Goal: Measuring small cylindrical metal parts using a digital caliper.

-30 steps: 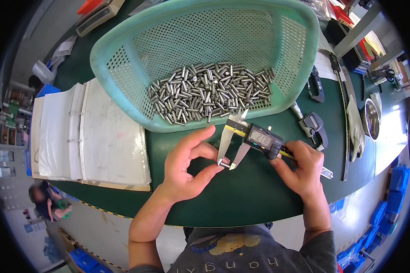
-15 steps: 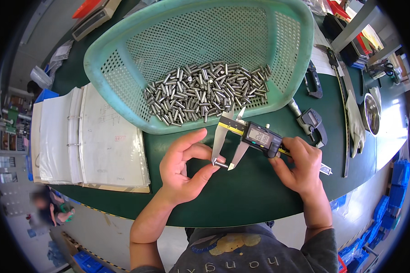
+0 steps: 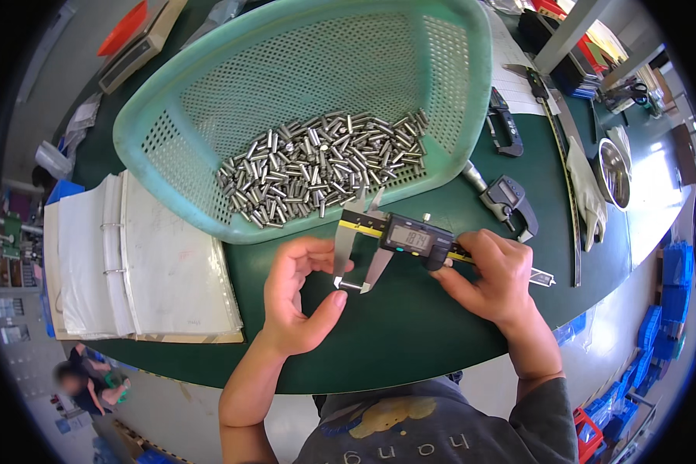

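Both hands meet over the dark green worktop [image 3: 410,340], just in front of a teal mesh basket [image 3: 209,116]. Left hand [image 3: 298,298] curls with thumb and forefinger pinched on a small steel pin [image 3: 349,285], which sits crosswise between the lower jaws of a digital caliper [image 3: 406,240]. Right hand [image 3: 496,276] wraps around the caliper's beam just right of its display, fingers closed on it and thumb resting near the slider. The caliper lies nearly level, its jaws pointing down toward the person and closed against the pin's ends.

Behind the caliper, the basket holds a heap of similar steel pins [image 3: 325,166] gathered toward its near wall. An open ring binder [image 3: 139,263] with plastic sleeves lies to the left of the hands. To the right, well apart, rest a digital micrometer [image 3: 506,199], a long steel ruler [image 3: 564,170], a white glove [image 3: 588,193] and a metal bowl [image 3: 615,174].
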